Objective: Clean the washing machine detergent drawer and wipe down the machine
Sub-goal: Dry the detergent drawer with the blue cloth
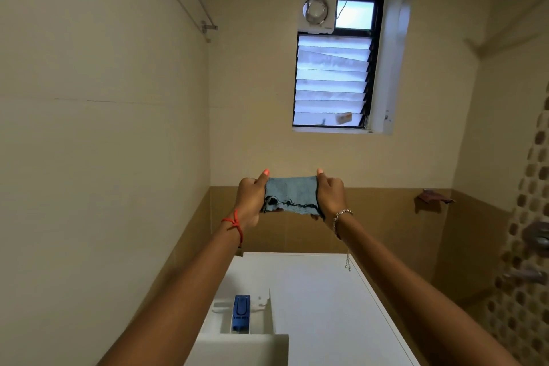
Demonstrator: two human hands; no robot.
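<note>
A blue-grey cloth (291,194) is stretched between my two hands, held up in front of the back wall. My left hand (251,202) grips its left end and my right hand (329,197) grips its right end, thumbs raised. Below, the white washing machine (326,306) shows its flat top. Its detergent drawer (243,333) is pulled out at the front left, with a blue insert (241,312) inside one compartment.
A louvred window (332,80) with an exhaust fan (316,9) sits high on the back wall. A rail bracket (208,28) is on the left wall. A brown rag (432,196) hangs at the right. Taps (534,236) stick out from the mosaic wall.
</note>
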